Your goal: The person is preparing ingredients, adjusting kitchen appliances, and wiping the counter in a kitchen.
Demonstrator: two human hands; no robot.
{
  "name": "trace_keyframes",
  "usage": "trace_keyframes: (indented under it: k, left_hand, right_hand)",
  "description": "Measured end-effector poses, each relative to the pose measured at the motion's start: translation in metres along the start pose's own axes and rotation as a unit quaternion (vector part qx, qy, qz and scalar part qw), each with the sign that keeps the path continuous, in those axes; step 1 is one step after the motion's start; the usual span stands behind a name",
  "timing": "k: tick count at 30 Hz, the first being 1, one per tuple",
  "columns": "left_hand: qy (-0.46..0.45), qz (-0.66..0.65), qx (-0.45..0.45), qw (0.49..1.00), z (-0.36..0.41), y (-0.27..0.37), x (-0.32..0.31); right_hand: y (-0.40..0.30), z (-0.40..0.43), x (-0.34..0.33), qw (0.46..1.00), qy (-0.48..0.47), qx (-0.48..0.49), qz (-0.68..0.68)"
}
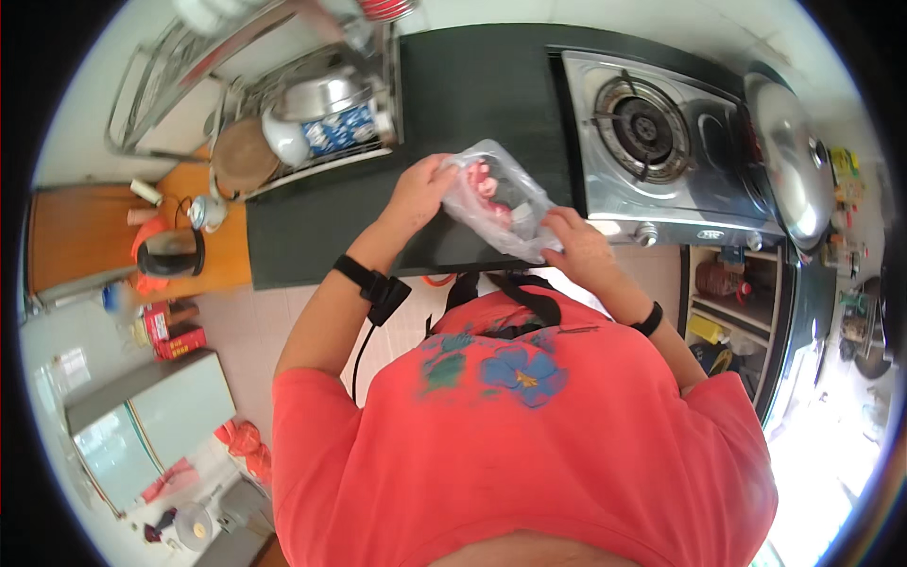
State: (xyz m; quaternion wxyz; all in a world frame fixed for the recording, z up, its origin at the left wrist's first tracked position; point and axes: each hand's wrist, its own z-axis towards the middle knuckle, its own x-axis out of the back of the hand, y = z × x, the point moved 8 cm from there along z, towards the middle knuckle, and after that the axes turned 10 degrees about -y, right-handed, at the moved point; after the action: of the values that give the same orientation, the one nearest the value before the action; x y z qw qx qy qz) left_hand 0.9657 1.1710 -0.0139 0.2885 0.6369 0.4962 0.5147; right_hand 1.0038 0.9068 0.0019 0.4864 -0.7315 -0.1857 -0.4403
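A clear plastic bag is spread wide between my two hands above the front part of the dark countertop. Pink and red pieces of what looks like raw meat lie inside, along with a small whitish piece that I cannot make out. My left hand pinches the upper left rim of the bag. At the lower right, the fingers of my right hand grip the opposite rim. Whether the bag's underside touches the counter cannot be told.
Right of the bag stands a gas stove, with a large metal lid beyond its burner. A dish rack holding a metal bowl is at the back left. An electric kettle stands on the wooden surface at left.
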Motion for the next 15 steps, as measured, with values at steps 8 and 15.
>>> trace_keyframes:
  k: [8,15]
  left_hand:
    - [-0.055,0.088,-0.026,0.994,-0.032,-0.003,0.031]
    - [-0.093,0.102,0.009,0.99,-0.048,-0.007,0.052]
  right_hand:
    - [-0.011,0.007,-0.019,0.992,-0.099,-0.081,-0.014]
    - [-0.018,0.013,-0.01,0.992,-0.047,-0.116,0.018]
